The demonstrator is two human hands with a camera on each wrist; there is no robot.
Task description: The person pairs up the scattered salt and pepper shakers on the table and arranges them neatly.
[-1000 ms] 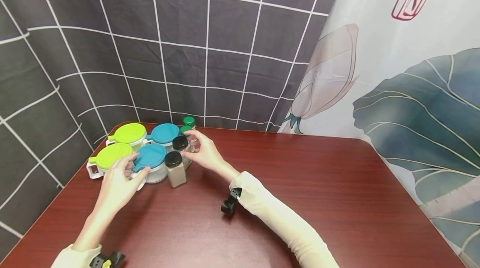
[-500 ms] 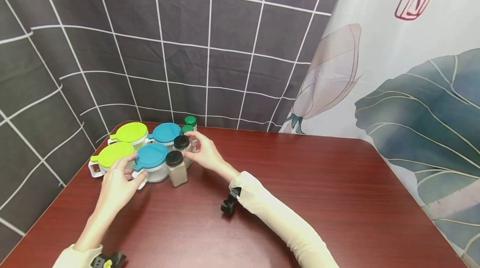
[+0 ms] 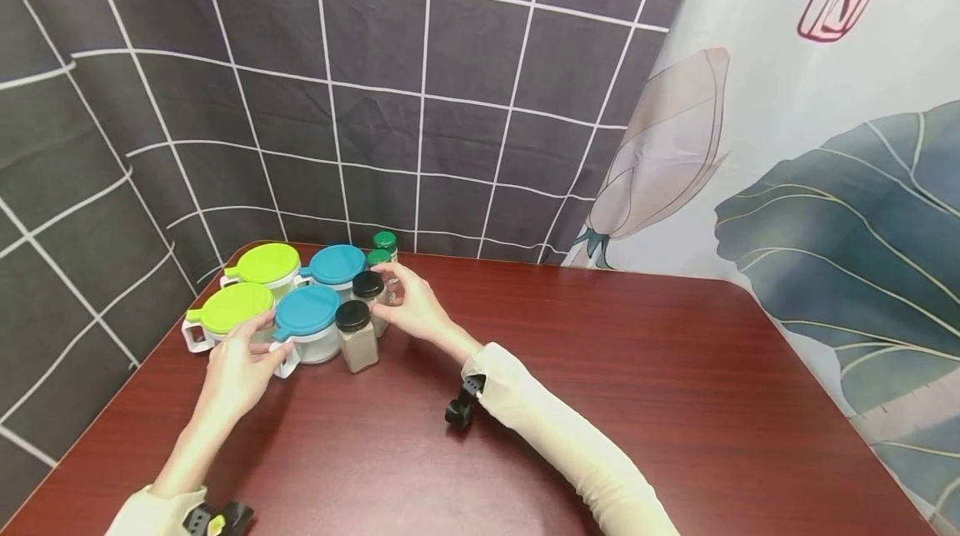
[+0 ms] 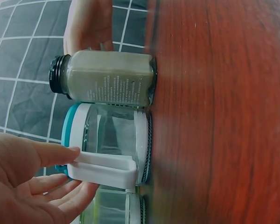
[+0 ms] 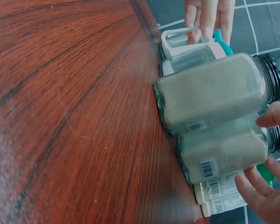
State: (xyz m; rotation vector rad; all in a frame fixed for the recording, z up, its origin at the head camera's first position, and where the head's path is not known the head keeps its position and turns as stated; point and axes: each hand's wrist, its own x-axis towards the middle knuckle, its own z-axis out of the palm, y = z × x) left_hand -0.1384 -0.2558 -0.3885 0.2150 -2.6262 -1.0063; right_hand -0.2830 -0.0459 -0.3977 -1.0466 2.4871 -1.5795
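At the table's left side, my left hand (image 3: 236, 373) pinches the white handle (image 4: 102, 177) of the front blue-lidded seasoning jar (image 3: 307, 311). The left wrist view shows the thumb on the handle's upper end and the other fingers curled behind it. My right hand (image 3: 416, 307) grips the rear black-capped spice jar (image 3: 367, 284), thumb and fingers on either side near its cap; its lower part is partly hidden. Directly in front of that stands another black-capped spice jar (image 3: 360, 344), square and filled with greyish-beige powder, upright beside the blue-lidded jar.
Two lime-lidded jars (image 3: 237, 308) and a second blue-lidded jar (image 3: 337, 264) stand in the same cluster. Behind the right fingers are two green-capped bottles (image 3: 385, 242). A dark grid-patterned cloth (image 3: 375, 127) hangs close along the back of the reddish-brown table (image 3: 570, 336).
The left thumb has come down slightly onto the jar's handle. The head view has shifted a little, so everything appears slightly further right; the right hand keeps its place at the rear spice jar.
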